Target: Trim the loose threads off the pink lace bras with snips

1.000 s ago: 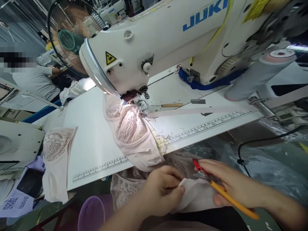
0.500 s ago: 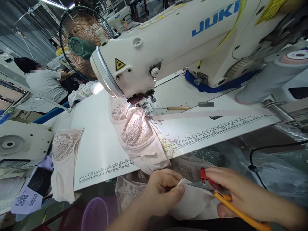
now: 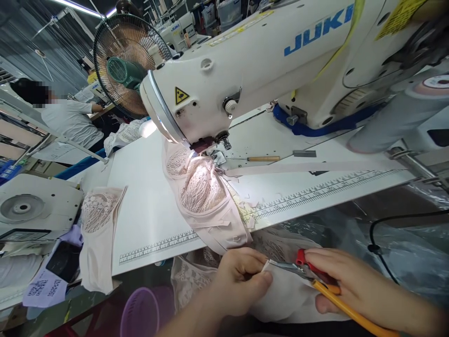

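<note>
My left hand [image 3: 238, 281] pinches the edge of a pale pink lace garment [image 3: 280, 295] lying in my lap below the table edge. My right hand [image 3: 347, 283] grips red-handled thread snips [image 3: 298, 267] and a yellow pencil [image 3: 347, 309]; the snip blades touch the fabric edge right at my left fingertips. Another pink lace bra piece [image 3: 203, 196] lies under the needle of the white JUKI sewing machine [image 3: 266, 70] and hangs over the table's front edge.
White sewing table [image 3: 147, 196] with a printed ruler along its front. A pink strap [image 3: 315, 166] feeds toward the needle. A further lace piece [image 3: 98, 234] hangs at the left edge. Purple basket [image 3: 140, 311] below. A fan [image 3: 126, 65] and a seated person [image 3: 70, 121] at left.
The view has shifted slightly, and my right hand has brought the snips leftward until the blades meet the fabric edge pinched by my left hand.
</note>
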A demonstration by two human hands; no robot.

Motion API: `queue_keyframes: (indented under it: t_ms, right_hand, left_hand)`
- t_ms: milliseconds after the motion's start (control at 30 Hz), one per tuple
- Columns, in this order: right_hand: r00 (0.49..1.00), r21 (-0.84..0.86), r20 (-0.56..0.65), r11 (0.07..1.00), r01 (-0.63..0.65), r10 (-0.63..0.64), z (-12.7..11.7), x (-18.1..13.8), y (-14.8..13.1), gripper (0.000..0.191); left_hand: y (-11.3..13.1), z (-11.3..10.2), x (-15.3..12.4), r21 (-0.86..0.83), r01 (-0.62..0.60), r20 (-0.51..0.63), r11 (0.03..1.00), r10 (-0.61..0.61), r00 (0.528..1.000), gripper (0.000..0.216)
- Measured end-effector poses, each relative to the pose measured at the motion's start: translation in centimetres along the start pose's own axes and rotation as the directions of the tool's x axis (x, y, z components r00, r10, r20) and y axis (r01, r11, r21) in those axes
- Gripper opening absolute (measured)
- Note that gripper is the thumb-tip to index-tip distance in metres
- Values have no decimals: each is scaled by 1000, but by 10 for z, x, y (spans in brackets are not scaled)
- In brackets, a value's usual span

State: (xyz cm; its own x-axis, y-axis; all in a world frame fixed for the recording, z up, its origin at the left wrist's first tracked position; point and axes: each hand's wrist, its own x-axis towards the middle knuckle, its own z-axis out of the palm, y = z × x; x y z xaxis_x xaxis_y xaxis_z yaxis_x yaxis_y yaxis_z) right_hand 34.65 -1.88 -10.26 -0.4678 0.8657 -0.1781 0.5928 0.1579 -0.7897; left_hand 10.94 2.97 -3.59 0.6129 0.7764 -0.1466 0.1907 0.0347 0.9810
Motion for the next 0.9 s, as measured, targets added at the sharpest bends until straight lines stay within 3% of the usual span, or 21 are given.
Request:
queue_keyframes:
  t_ms: [200,433,633,900]
  right_hand:
    - [997,33,-66,999,36,-34,7,-2,8,63]
    - [993,-7,69,996,-92,92,-13,-4,-20,41]
    - [981,-32,116,988,-153,155,-19,-3,-31,43]
    - [999,-7,21,999,-50,50,-12,-5,-22,48]
  left_hand:
    - [0,1,-1,5,-26,6,1000,26,1000,55]
    - [0,2,-3,-1,-10,-13,1000,10,1000,50]
    - [3,2,-4,29,-5,0,1000,5,1000,50]
    - [1,3,-6,39,-4,6,999,4,1000,39]
